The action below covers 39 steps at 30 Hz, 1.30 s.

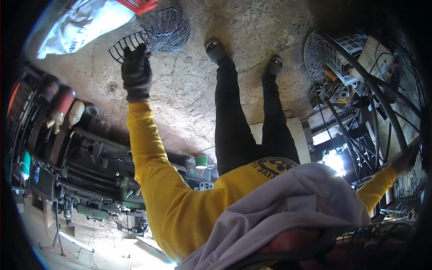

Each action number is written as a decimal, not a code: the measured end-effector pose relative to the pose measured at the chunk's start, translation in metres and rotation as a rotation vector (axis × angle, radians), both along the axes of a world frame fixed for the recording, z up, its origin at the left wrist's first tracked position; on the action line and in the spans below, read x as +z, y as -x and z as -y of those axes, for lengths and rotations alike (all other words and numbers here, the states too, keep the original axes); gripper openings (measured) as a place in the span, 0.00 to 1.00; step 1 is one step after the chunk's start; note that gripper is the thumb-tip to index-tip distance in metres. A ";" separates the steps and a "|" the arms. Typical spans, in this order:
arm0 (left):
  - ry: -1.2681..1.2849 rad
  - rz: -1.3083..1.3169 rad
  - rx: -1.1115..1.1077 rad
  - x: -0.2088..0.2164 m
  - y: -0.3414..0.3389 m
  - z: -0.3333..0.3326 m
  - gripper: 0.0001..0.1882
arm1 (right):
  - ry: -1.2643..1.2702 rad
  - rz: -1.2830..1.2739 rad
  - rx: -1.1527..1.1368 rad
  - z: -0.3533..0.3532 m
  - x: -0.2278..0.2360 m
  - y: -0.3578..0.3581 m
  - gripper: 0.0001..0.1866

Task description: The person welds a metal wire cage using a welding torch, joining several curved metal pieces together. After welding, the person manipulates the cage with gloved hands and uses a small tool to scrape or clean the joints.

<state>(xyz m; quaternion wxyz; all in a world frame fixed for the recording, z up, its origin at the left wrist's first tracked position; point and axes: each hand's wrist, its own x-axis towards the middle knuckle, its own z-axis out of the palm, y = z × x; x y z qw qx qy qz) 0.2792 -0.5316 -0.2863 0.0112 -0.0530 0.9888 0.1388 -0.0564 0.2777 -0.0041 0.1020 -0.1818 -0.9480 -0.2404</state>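
Observation:
My left hand (pixel 137 74), in a dark knit glove, reaches out over the concrete floor. Its fingers are closed on the end of a curved metal wire rack (pixel 128 44). The far part of this rack meets more curved wire racks (pixel 176 33), which lie on the floor; where one stops and the other starts is hard to tell. At the far right edge my right hand (pixel 407 158), dark and in shadow, is beside black metal bars (pixel 391 117). Its fingers are too dark and bent by the rim to make out.
White sacking (pixel 87 27) and a red crate (pixel 138 4) lie at the far left. A green lathe-like machine (pixel 99 184) stands at the left. A green and white tub (pixel 201 161) sits near my legs. At the right are a white plastic basket (pixel 348 47) and cables.

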 end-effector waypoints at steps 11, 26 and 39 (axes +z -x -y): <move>-0.813 -0.497 0.468 0.173 0.057 -0.085 0.14 | 0.209 -0.189 0.294 -0.042 -0.052 -0.030 0.32; -1.690 -0.564 0.046 0.340 0.175 -0.276 0.15 | 0.548 -0.139 0.066 0.084 -0.024 -0.040 0.36; -1.381 -0.570 -0.164 0.402 0.171 -0.394 0.17 | 0.819 -0.228 0.151 0.076 0.009 -0.053 0.34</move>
